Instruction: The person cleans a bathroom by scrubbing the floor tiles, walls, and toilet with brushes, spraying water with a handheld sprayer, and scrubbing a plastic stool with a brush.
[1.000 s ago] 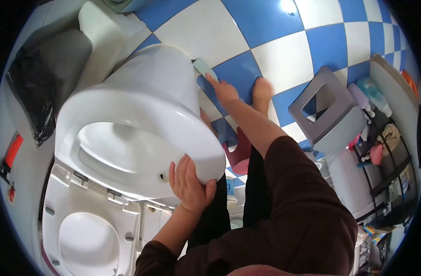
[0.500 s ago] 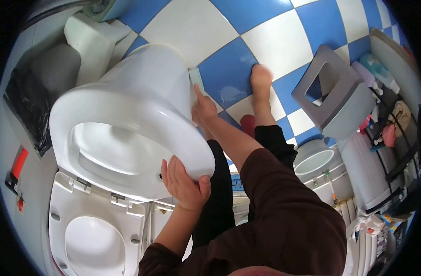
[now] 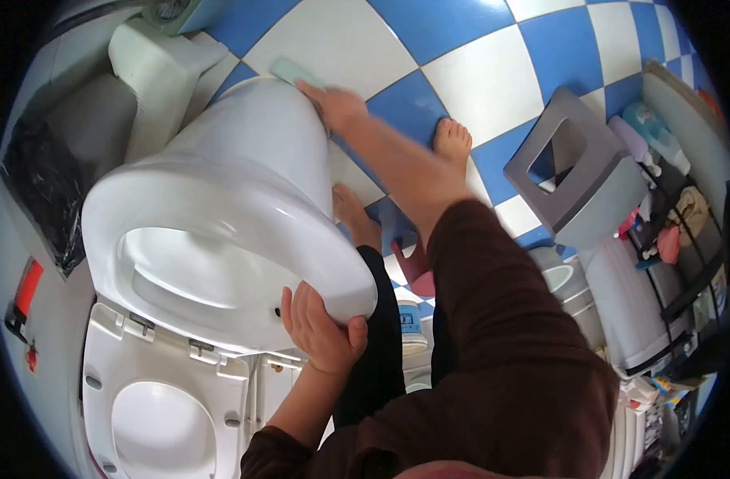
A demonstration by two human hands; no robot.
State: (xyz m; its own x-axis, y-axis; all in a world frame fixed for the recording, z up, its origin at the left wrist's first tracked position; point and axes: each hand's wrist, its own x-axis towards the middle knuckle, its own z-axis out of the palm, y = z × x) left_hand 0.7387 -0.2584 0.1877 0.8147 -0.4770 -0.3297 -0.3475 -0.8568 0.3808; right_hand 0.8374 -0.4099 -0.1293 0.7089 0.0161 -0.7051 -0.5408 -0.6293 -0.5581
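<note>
A white toilet bowl [image 3: 229,191] fills the middle left, its seat and lid [image 3: 161,407] detached or hinged away below it. My left hand [image 3: 321,331] rests with spread fingers on the bowl's rim at the near right side. Beyond the bowl, at the foot of its base, my right hand [image 3: 333,108] is closed on a pale green flat tool [image 3: 293,72]. That tool lies along the edge where the base meets the tiled floor. Motion blurs the right hand and forearm slightly.
Blue and white tiles [image 3: 484,80] cover the floor, with my bare feet on them. At right are a grey stool [image 3: 572,168], bottles [image 3: 652,132] and a black rack [image 3: 692,295]. A dark bag [image 3: 45,191] hangs at left, near a white bin [image 3: 153,88].
My right hand has moved the pale green tool along the base, from its right side round to the far side. My left hand has stayed on the rim.
</note>
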